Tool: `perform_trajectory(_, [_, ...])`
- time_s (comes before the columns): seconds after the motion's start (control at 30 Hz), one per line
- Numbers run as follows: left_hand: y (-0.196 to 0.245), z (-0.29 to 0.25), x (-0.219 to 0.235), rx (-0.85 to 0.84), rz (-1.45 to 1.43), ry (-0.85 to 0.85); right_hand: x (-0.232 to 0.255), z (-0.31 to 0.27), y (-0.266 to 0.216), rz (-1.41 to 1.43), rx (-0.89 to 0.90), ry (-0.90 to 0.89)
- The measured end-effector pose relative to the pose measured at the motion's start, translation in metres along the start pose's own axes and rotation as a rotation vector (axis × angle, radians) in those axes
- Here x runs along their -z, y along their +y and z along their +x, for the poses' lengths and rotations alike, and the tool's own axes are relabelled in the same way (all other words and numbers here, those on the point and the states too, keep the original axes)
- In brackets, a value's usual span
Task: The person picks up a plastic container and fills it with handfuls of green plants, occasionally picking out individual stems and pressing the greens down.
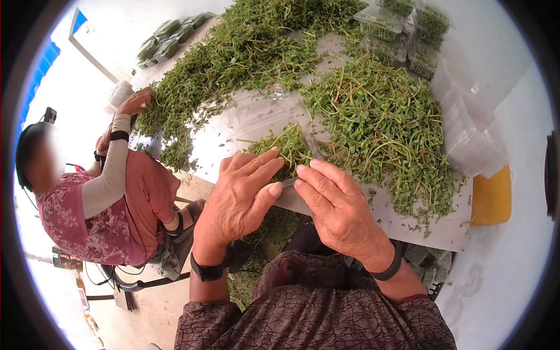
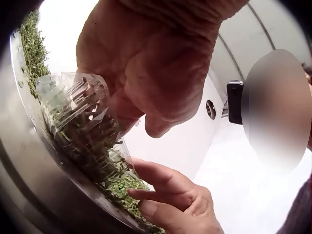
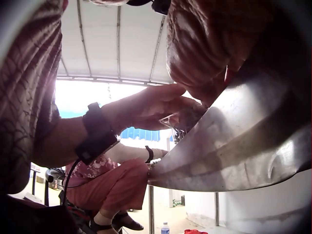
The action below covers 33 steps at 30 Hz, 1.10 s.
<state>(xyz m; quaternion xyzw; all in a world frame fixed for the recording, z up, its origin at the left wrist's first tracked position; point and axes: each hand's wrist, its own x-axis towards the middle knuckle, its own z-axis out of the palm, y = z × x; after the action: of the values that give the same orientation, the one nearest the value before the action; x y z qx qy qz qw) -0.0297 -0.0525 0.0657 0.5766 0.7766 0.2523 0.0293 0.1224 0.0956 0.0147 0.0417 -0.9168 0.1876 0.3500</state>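
Note:
A clear plastic clamshell box (image 2: 80,105) filled with leafy green stems (image 1: 289,143) stands at the near edge of the metal table, between the two hands. My left hand (image 1: 242,192) reaches over the box's left side, its fingers extended onto the greens. From the right, my right hand (image 1: 344,210) has its extended fingertips at the box's near right edge, thumb tucked below and partly hidden. The left wrist view shows the box's see-through wall with stems packed inside. In the right wrist view, the table rim hides most of the box.
A large heap of loose greens (image 1: 379,116) lies right of the box, and another (image 1: 233,58) spreads behind. Filled boxes (image 1: 396,29) are stacked at the back right, beside nested clear boxes (image 1: 475,131). Another person (image 1: 99,204) sits at the left, handling greens.

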Motion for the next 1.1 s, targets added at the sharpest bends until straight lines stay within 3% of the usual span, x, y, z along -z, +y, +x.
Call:
perform_trajectory(0.47, [-0.003, -0.002, 0.004, -0.117, -0.058, -0.04, 0.002, 0.002, 0.0, -0.036, 0.011, 0.042])
perform_trajectory(0.67, [-0.019, -0.023, 0.029, -0.088, -0.155, 0.258, -0.001, 0.001, 0.0, -0.016, -0.001, 0.061])
perform_trajectory(0.8, [-0.025, -0.031, 0.022, -0.097, -0.103, 0.305, 0.001, 0.004, -0.002, -0.003, -0.01, 0.065])
perform_trajectory(0.93, [-0.024, -0.032, 0.007, -0.114, -0.013, 0.174, 0.002, 0.005, -0.004, -0.029, -0.013, 0.051])
perform_trajectory(1.1, [-0.02, -0.025, -0.005, -0.15, 0.026, 0.175, 0.001, 0.002, -0.003, -0.07, 0.0, 0.037])
